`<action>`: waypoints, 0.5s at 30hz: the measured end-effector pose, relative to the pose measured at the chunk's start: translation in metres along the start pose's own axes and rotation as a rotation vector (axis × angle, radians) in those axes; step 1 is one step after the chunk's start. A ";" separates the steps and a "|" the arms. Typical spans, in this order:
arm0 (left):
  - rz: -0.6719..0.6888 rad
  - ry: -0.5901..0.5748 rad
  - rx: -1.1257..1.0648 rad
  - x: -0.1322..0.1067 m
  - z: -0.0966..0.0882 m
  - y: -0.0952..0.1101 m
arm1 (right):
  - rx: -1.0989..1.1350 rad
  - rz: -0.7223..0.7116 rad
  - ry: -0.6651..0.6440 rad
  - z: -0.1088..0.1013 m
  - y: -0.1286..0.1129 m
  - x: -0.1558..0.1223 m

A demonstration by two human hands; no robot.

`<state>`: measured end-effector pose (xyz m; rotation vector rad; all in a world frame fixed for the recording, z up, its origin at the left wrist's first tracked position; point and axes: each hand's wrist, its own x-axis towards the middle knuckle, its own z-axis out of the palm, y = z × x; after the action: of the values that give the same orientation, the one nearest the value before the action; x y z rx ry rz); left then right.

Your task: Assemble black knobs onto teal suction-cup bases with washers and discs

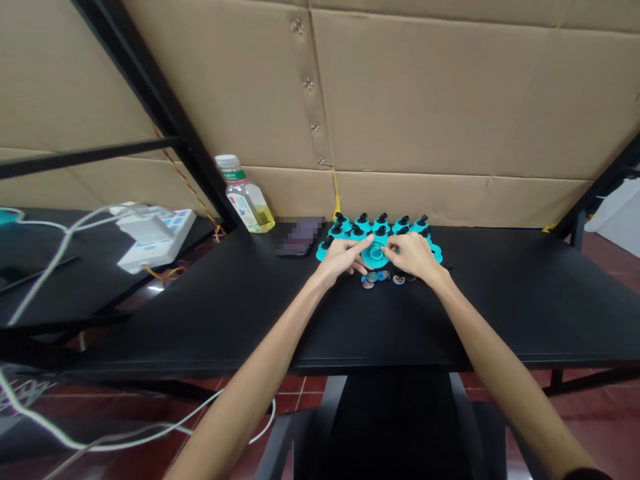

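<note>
Teal plastic disc (375,255) between the hands: left hand (343,259) spread, index finger extended just beside it; right hand (409,256) curled at its edge, pinch unclear.

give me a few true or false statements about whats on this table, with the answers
1. The left hand and the right hand are both at a round teal piece. True.
2. The plastic bottle of yellow liquid stands to the right of the teal pieces. False: it stands to their left, beyond the phone.
3. Small round printed discs lie on the black table just below the hands. True.
4. The right hand is holding the phone. False: the phone lies on the table, left of the hands.
</note>
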<state>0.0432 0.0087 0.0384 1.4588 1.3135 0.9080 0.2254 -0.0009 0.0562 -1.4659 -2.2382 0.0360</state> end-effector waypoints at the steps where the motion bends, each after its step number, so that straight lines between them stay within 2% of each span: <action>1: 0.008 0.009 -0.001 0.000 0.000 -0.001 | 0.002 -0.011 0.010 0.001 0.000 0.000; 11: 0.060 0.057 -0.004 0.004 -0.007 -0.001 | 0.005 -0.086 0.054 0.003 0.004 0.000; 13: 0.124 0.145 0.060 0.003 -0.008 -0.001 | 0.030 -0.081 0.044 -0.001 0.006 0.001; 15: 0.215 0.302 0.220 0.002 -0.009 -0.001 | 0.065 -0.066 0.044 -0.005 0.009 0.001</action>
<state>0.0343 0.0122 0.0395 1.7059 1.5353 1.1911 0.2348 0.0030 0.0590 -1.3459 -2.2276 0.0545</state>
